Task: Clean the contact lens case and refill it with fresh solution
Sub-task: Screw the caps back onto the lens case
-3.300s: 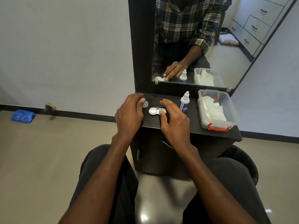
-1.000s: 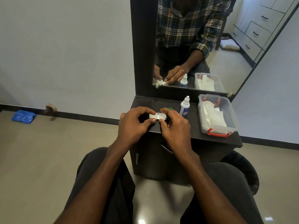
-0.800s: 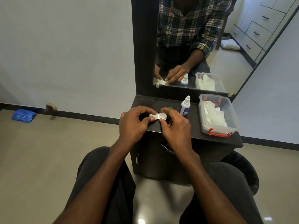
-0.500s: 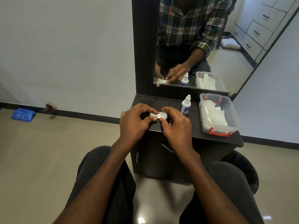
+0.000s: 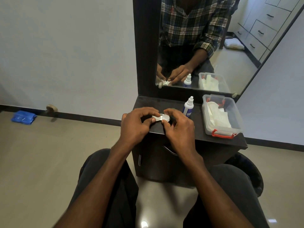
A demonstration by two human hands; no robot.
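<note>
Head view: small white twin-well plastic contact lens case [image 5: 160,117] held just above near-left part of dark cabinet top [image 5: 194,129]. Left hand [image 5: 134,125] pinches case's left end, thumb and curled fingers around it. Right hand [image 5: 178,127] curls fingers over right well, thumb at its near edge. White dropper bottle with blue label [image 5: 188,108] upright just right of hands; clear plastic box with red latches [image 5: 221,116] further right.

Judgement: step looks like twisting a cap, on or off unclear. Next move needs steady left-hand hold against turning force, case kept level.
</note>
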